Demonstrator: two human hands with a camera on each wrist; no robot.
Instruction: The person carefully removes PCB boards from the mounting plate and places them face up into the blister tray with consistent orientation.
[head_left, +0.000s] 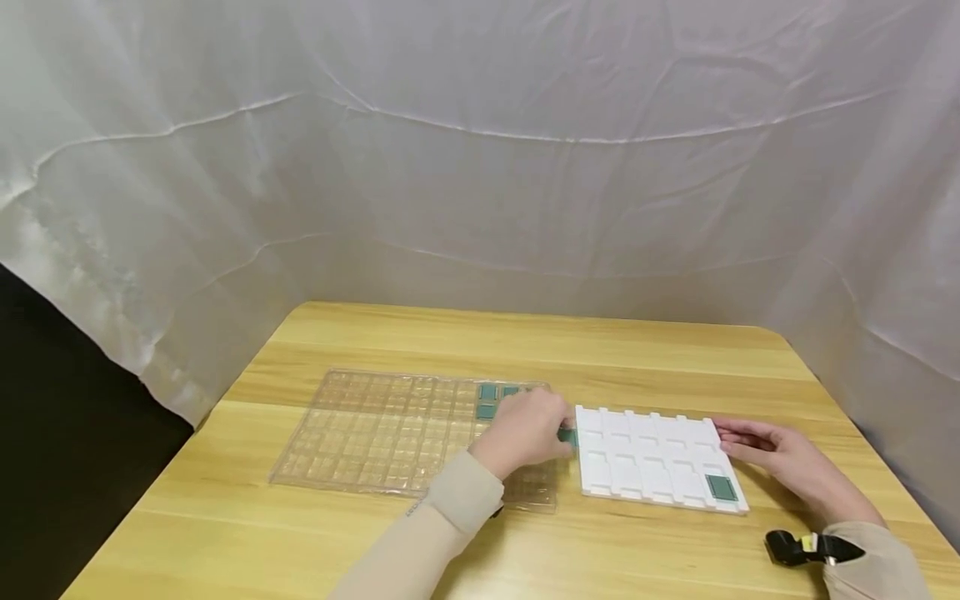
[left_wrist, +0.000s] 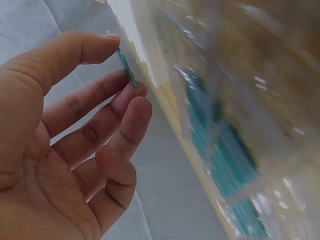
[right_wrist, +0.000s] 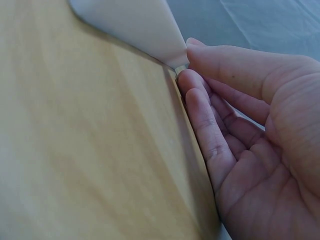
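My left hand [head_left: 528, 427] pinches a thin green square chip [left_wrist: 128, 69] by its edges, between thumb and fingertips. The chip is just over the left edge of a white compartment tray [head_left: 636, 454]. Thumb and fingers of my right hand [head_left: 791, 465] grip that tray's right edge, and the right wrist view shows them at its corner [right_wrist: 175, 57]. One green chip [head_left: 722, 487] lies in the tray's near right compartment. Beneath my left forearm and hand is a clear plastic tray [head_left: 375, 429], with several green chips [head_left: 487, 412] at its far right; my hand hides part of that area.
Both trays lie on a wooden table [head_left: 247, 533], the clear one left of the white one with a narrow gap between. Pale fabric [head_left: 480, 200] hangs behind and at the sides. A black device [head_left: 813, 548] is strapped at my right wrist.
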